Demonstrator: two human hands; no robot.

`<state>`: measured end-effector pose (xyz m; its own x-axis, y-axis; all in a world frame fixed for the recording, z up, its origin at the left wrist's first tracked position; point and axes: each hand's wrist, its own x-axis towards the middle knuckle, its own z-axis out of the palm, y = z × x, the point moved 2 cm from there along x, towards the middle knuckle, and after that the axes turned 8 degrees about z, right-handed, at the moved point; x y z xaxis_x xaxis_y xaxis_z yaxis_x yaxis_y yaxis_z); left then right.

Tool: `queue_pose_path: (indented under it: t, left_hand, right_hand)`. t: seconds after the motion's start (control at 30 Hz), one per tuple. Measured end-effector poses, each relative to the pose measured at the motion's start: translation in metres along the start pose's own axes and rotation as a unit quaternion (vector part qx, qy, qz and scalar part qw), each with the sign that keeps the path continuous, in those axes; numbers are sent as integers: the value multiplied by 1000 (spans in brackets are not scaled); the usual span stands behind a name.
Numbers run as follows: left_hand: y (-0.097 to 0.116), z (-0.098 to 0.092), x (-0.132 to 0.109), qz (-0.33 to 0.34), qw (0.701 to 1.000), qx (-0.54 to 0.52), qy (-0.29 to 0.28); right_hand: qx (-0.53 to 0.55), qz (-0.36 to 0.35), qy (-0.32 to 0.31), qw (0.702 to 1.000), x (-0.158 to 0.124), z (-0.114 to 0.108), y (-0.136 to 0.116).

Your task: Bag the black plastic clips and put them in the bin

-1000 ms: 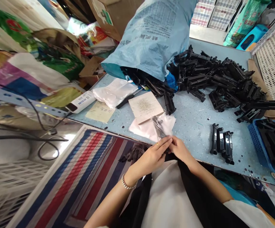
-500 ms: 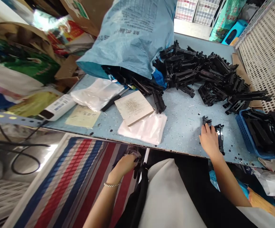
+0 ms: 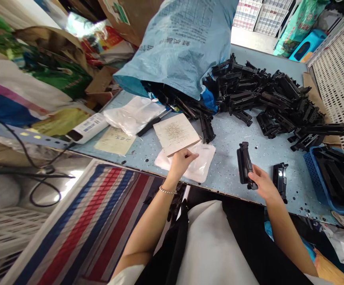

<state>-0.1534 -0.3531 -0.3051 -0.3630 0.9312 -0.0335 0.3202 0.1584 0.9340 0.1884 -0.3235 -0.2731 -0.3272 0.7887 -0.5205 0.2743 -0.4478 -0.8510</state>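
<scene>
My right hand (image 3: 265,184) grips the lower end of a long black plastic part (image 3: 244,164), held tilted over the front of the blue table. A second black plastic part (image 3: 280,182) lies on the table just right of that hand. My left hand (image 3: 181,163) is over the table edge, thumb and fingers drawn together in a pinch. Whatever may be between them is too small to make out. Beside its fingertips are a pale square board (image 3: 174,132) dotted with tiny specks and clear plastic bags (image 3: 204,162).
Black parts (image 3: 258,93) are heaped at the back right, and more spill from a blue sack (image 3: 174,51). A blue basket (image 3: 314,174) of parts stands at right. A power strip (image 3: 90,126), yellow note (image 3: 115,141) and plastic bag (image 3: 130,114) lie left.
My left hand has risen from below the table edge to beside the board. My right hand has lifted one black part from beside the other. The view has shifted slightly.
</scene>
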Motion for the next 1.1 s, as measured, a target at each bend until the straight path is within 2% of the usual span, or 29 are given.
queue_pose_path:
  t: [0.07,0.17,0.27,0.33,0.43,0.47,0.53,0.63,0.7,0.77,0.87,0.97,1.03,1.1]
  left_hand:
    - [0,-7,1,-47,996,-68,-42]
    - [6,-7,1,-67,988,-113,-77]
    - [10,-4,0,-44,992,-102,-59]
    - [11,-7,-1,-24,992,-113,-49]
    - [10,-24,-6,11,991,-132,0]
    - [11,-31,-9,36,993,-108,22]
    - [12,-39,-17,111,993,3,41]
    - [15,-36,-27,216,958,190,-5]
    - [15,-31,-28,237,943,233,-24]
    - [17,-27,-28,231,948,217,-30]
    - [26,-25,-29,225,960,157,-47]
    - [41,-22,-43,271,951,131,-68]
    - [50,-14,-61,325,933,111,-110]
    - [54,-3,-79,367,911,87,-165]
  right_hand:
    - [130,6,-119,984,11,32,-9]
    - [209,33,-241,947,32,86,-26]
    - [220,56,-288,930,54,126,-38]
    - [229,63,-277,931,66,137,-40]
    - [250,69,-246,934,76,132,-34]
    - [252,70,-238,935,76,127,-31]
    - [239,76,-227,941,72,116,-23]
    - [209,63,-216,952,57,103,-18]
    - [212,53,-231,948,41,98,-16]
    - [227,76,-281,929,25,97,-14]
    - [239,168,-360,886,9,104,-5]
    - [252,221,-378,863,16,115,2]
    - [254,205,-353,877,28,122,3]
    - [218,156,-274,924,39,126,1]
